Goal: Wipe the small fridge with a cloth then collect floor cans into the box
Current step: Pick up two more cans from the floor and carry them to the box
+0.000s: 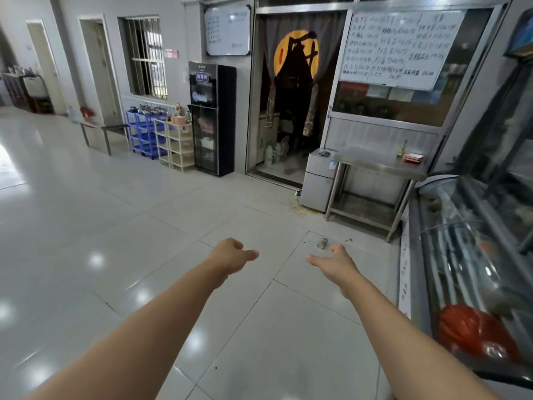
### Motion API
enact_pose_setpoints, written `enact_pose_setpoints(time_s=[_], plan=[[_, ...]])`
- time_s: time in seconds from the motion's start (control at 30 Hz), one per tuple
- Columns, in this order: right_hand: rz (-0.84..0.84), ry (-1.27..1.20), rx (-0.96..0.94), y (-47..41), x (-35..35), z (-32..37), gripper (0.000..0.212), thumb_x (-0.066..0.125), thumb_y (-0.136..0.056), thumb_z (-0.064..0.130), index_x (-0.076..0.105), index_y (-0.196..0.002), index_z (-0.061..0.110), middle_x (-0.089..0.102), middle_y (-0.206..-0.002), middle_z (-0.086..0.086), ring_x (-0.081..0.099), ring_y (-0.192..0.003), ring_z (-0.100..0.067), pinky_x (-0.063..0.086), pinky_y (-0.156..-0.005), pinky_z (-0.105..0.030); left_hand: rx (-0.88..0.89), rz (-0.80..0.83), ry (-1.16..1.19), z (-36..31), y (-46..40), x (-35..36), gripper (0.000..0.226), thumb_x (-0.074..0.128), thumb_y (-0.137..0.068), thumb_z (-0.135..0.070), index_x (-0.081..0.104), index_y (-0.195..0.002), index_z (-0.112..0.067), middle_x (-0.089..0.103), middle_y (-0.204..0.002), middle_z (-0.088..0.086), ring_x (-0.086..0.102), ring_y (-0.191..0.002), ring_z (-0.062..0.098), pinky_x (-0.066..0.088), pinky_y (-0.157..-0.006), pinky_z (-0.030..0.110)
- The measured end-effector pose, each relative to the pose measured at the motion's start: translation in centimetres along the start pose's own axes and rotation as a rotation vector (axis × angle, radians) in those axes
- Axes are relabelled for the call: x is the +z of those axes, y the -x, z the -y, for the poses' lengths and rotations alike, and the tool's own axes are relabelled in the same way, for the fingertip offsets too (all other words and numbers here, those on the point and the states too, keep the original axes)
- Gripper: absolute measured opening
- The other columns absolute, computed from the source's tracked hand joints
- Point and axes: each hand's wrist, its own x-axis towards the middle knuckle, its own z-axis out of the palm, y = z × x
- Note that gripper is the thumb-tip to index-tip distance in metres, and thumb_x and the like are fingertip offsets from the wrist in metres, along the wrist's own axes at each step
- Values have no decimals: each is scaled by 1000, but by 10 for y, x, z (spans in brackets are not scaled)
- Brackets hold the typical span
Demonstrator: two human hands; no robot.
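A small silver-grey fridge (317, 180) stands on the floor beside a doorway, against the left end of a steel table. A crushed can (322, 243) lies on the tiled floor, just beyond my right hand. My left hand (230, 256) and my right hand (334, 262) both reach forward over the floor with loosely curled fingers and hold nothing. A small dark object lies on the fridge top; I cannot tell what it is. No box is in view.
A steel table (380, 166) with a red tray stands right of the fridge. A glass display counter (473, 255) runs along the right side. A tall black cabinet (212, 118) and plastic shelves (176, 145) line the far wall. Glossy tiled floor spreads to the left.
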Motion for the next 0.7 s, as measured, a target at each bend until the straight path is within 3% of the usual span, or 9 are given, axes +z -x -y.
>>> enact_pose_setpoints(time_s=[0.13, 0.37, 0.5, 0.7], plan=[[-40, -38, 34, -61, 31, 28, 91, 68, -81, 36, 13, -149, 13, 29, -149, -9, 35, -134, -28, 35, -102, -36, 18, 63, -18, -9, -84, -21, 59, 64, -86, -36, 42, -134, -10, 57, -123, 10, 58, -109, 23, 39, -81, 35], [-136, -60, 77, -158, 70, 72, 81, 70, -78, 38, 27, -142, 15, 37, -143, -8, 43, -126, -26, 39, -96, -32, 40, 158, -94, -35, -221, -49, 60, 64, -87, -34, 42, -135, -7, 54, -128, 12, 56, -112, 25, 40, -86, 34], [-174, -72, 129, -214, 74, 80, 74, 68, -80, 37, 29, -139, 16, 36, -142, -8, 43, -123, -26, 36, -85, -29, 44, 233, -124, -52, -288, -40, 60, 64, -86, -35, 42, -135, -8, 55, -128, 10, 56, -111, 23, 40, -86, 34], [-215, -94, 167, -327, 65, 86, 72, 69, -79, 38, 31, -135, 12, 41, -135, -9, 45, -105, -21, 36, -81, -28, 60, 310, -158, -89, -400, -3, 61, 63, -86, -38, 40, -136, -10, 55, -127, 9, 57, -108, 21, 40, -83, 35]])
